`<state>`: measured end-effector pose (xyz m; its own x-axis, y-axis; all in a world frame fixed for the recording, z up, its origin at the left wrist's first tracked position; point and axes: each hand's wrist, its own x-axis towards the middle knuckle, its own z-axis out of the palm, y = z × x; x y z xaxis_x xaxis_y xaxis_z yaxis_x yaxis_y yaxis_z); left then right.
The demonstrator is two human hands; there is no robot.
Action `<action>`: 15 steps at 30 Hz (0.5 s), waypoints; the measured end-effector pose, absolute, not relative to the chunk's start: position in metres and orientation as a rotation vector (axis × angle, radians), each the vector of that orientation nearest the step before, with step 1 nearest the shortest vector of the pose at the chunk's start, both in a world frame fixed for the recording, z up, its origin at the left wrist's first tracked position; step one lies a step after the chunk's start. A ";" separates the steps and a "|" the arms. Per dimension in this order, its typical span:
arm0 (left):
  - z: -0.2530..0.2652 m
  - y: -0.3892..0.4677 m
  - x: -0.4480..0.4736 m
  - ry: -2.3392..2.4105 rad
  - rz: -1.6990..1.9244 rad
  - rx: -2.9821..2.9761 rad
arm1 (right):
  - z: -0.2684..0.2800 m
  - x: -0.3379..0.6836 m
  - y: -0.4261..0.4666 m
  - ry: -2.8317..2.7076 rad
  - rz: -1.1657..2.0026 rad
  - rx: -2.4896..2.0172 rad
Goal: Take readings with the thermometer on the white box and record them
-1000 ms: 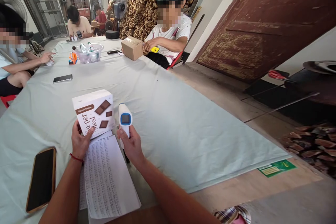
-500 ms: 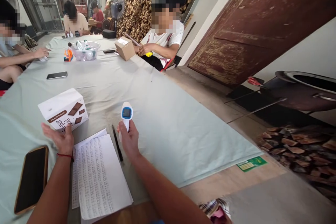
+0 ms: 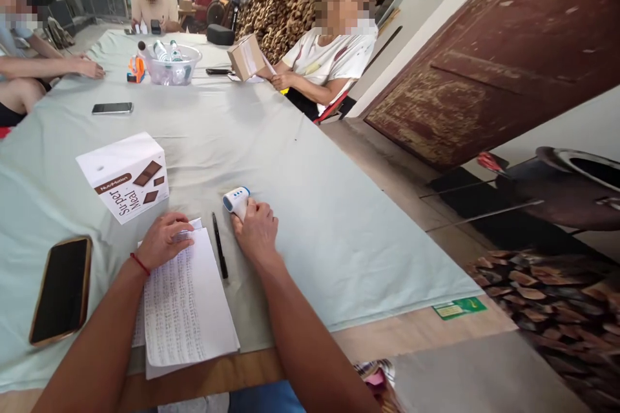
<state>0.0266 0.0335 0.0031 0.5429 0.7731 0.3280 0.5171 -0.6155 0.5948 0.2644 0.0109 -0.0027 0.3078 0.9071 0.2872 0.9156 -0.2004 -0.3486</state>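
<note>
My right hand (image 3: 258,227) is wrapped round the handle of a white and blue infrared thermometer (image 3: 236,200), which lies tipped over low on the cloth. Across the upper end of a stack of handwritten sheets (image 3: 188,310) rests my left hand (image 3: 167,239), thumb and fingers apart, a red cord at the wrist. Between the hands is a black pen (image 3: 219,245). A white box with brown print (image 3: 128,177) stands just beyond my left hand. To the left lies a large phone in a brown-edged case (image 3: 61,290).
Farther up the cloth-covered table (image 3: 349,251) are another phone (image 3: 112,108), a clear plastic basin (image 3: 174,71) of bottles and an orange tape dispenser (image 3: 136,70). On the right a seated person (image 3: 329,64) handles a cardboard box (image 3: 248,58). Other people sit farther back and left.
The thermometer has gone from upright to tipped over, still in my right hand. My left hand has moved from beside the white box onto the sheets. The view has shifted slightly.
</note>
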 end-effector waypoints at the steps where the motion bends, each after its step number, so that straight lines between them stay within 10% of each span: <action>1: 0.002 0.034 0.027 1.059 0.757 2.381 | -0.002 0.262 0.009 -1.635 -0.042 -2.069; 15: 0.000 0.030 0.032 1.076 0.734 2.379 | -0.003 0.248 0.002 -1.463 0.583 -1.392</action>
<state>0.0320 0.0298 -0.0004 0.5596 0.7772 0.2878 0.5519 -0.6085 0.5702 0.2483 0.0020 -0.0027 0.1540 0.9336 0.3234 0.4554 0.2234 -0.8618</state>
